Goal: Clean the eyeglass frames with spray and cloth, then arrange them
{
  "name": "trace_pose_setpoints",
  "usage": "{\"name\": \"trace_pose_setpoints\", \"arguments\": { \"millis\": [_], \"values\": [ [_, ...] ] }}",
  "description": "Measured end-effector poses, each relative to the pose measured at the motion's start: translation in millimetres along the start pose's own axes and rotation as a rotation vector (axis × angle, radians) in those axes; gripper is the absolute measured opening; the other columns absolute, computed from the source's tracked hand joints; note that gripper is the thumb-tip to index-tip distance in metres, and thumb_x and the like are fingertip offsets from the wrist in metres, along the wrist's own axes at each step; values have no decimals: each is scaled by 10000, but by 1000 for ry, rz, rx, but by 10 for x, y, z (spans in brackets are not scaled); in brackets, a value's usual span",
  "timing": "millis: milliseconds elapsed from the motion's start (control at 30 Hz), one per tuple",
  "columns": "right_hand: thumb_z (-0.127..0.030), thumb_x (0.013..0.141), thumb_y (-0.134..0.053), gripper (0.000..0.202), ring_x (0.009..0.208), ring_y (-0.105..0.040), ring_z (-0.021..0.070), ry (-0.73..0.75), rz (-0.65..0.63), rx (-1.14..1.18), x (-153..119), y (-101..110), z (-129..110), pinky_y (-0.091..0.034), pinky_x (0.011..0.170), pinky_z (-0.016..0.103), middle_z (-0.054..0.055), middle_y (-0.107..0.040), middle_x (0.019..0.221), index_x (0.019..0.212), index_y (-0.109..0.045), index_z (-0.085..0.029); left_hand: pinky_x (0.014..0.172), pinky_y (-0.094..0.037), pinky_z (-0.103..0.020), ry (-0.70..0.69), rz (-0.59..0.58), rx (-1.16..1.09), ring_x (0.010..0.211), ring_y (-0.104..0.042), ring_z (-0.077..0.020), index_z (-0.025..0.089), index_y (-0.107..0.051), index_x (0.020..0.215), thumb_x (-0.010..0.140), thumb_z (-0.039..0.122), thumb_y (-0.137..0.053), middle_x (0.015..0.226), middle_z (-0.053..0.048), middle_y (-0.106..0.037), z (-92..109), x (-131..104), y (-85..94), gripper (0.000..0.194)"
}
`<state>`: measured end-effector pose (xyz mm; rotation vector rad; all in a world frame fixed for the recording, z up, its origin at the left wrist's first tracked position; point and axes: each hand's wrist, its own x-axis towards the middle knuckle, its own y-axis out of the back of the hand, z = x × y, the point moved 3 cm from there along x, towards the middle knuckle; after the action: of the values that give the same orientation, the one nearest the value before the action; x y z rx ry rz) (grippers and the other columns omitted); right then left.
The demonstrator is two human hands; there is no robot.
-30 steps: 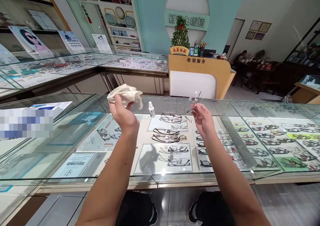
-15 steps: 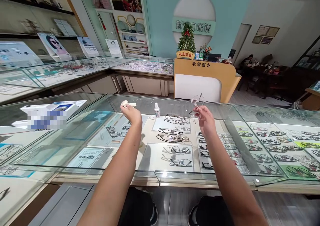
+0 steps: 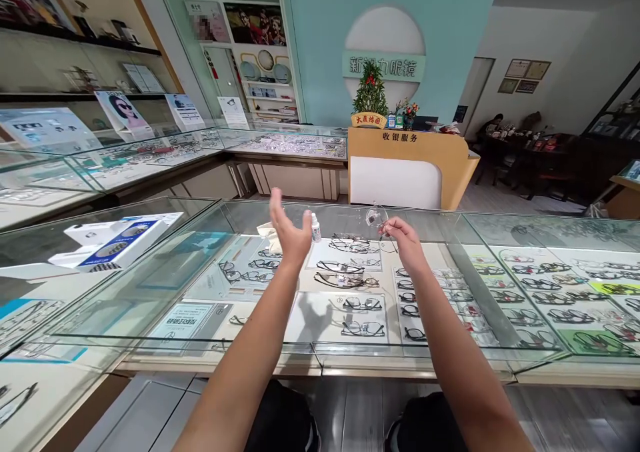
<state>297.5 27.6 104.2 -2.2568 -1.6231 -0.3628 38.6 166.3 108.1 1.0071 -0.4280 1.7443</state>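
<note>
We have the small bottle (image 3: 316,229) as our landmark: it stands upright on the glass counter (image 3: 395,371), its long axis vertical, cap up. Our left hand (image 3: 292,236) is clearly the nearer one, just to the left of the bottle, with the thumb side turned toward it. In our view the thumb tip comes right up against the bottle's outline; we cannot tell whether they touch. The left fingers are spread well apart from the thumb, pointing up and away, and we see nothing in their grasp.

The cloth (image 3: 270,237) lies bunched to the left of the bottle, partly behind our left hand; whether skin meets fabric there is hidden.

Our right hand (image 3: 404,239) is well to the right of the bottle, thumb and fingertips pinched together on the thin glasses (image 3: 373,218). These hang in the air on the bottle's side of those fingertips, tilted, with one lens high and the other lower; the slender arms are too faint to follow.

The counter's far edge runs near, behind the bottle, while its front edge is well apart on our side. Between the bottle and the glasses we see open room above the glass. The white and blue box (image 3: 119,246) sits well to the bottle's left.
</note>
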Motion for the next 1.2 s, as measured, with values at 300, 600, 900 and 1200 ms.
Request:
{"name": "trace_pose_setpoints", "arguments": {
  "millis": [300,600,900,1200],
  "values": [
    [-392,892,-705,176,868,-645,189,-250,-496,-69,-338,-163,-645,-478,819,324,7,-714,831,820,-689,-232,1275,-376,-561,-85,-911,-383,1524,-506,-344,314,-377,1669,859,512,-848,1651,-144,-531,1114,-388,489,958],
    [-333,871,-678,133,827,-674,177,-384,-578,-239,-982,-457,-1203,-489,651,266,4,-734,825,777,-694,-241,1118,-509,-502,46,-784,-378,1214,-693,-305,293,-624,1429,843,549,-865,1256,-91,-751,1363,-831,1110,684],
    [-300,856,-680,122,807,-660,168,-378,-553,-302,-1323,-572,-1598,-579,685,284,10,-727,820,754,-712,-240,866,-563,-376,-234,-679,-204,1092,-688,-279,316,-674,1437,923,607,-762,1197,-89,-721,1670,-874,1527,597],
    [-329,900,-734,124,839,-673,187,-202,-563,-415,-1341,-582,-2038,-548,787,340,11,-765,850,810,-770,-253,899,-557,-400,-499,-561,-105,1051,-702,-292,286,-725,1380,947,593,-738,1127,-111,-745,1928,-633,1680,531]
  ]
}}
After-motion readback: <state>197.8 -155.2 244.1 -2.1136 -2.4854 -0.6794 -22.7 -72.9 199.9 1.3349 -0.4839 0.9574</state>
